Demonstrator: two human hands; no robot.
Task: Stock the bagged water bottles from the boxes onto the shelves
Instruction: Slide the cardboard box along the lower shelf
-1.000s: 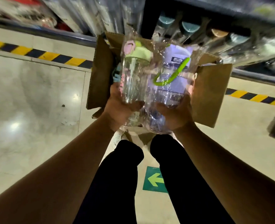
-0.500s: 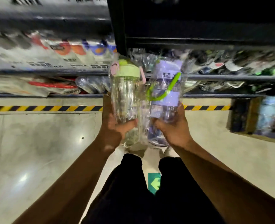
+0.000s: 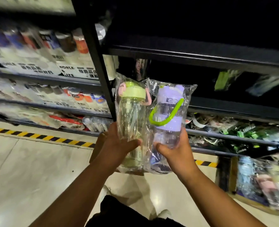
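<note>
Dark shelving [image 3: 201, 56], black post [image 3: 101, 76] behind green bottle [image 3: 132, 115], purple bottle [image 3: 168, 105]

2 bagged bottles upright, side by side: green-lidded bottle [image 3: 130, 118], purple-lidded bottle [image 3: 168, 122], before shelves [image 3: 217, 56].

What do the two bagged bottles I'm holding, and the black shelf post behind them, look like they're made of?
Green-lidded bottle: clear glossy body, probably plastic; you see through it. Purple bottle: clear plastic-looking body, opaque purple cap and band; its green loop looks like soft rubber or silicone. Bags: thin clear film, crinkled and glinting. Shelf post: black, straight-edged, probably painted metal.
</note>
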